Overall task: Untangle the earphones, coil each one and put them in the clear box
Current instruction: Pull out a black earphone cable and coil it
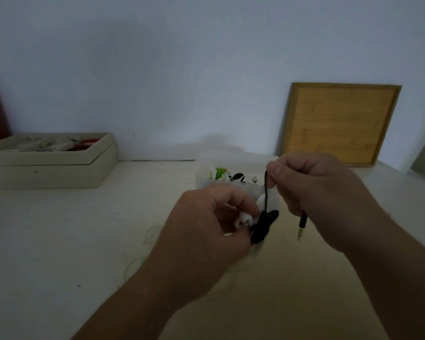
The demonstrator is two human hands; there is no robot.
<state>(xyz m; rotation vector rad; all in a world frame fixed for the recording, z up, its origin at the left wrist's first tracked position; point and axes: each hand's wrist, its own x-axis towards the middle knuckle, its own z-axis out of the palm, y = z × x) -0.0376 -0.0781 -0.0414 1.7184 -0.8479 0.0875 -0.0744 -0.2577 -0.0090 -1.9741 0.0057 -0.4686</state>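
The work looks to be somewhere past its middle. The clear box (233, 160) stands on the pale table (59, 241) just beyond the hands. It already holds wound earphones: a green-and-white set (216, 173) at its left and a black-and-white set (238, 179) beside it, with something small and white further right that is too blurred to name. The black earphone (263, 227) is in hand, held in the air in front of the box. The left hand (206, 224) has its fingers curled round the wound bundle, pinching it together with a white piece (243, 219) (an earbud or part of another set, I cannot tell which). The right hand (312, 187) pinches the free stretch of black cable (266, 190) between thumb and forefinger above the bundle, and the jack plug (302, 227) dangles below its palm. By my reading this coil is nearly wound, with only the tail and plug left to wrap or tuck before it goes into the box. It does not look like the last one, though. A thin green cable (146, 235) lies loose and uncoiled on the table to the left of the left hand, and it seems to run on beneath the arms, where it is hidden. It would need gathering, winding and boxing after the black one. Whether it is knotted with anything cannot be seen.
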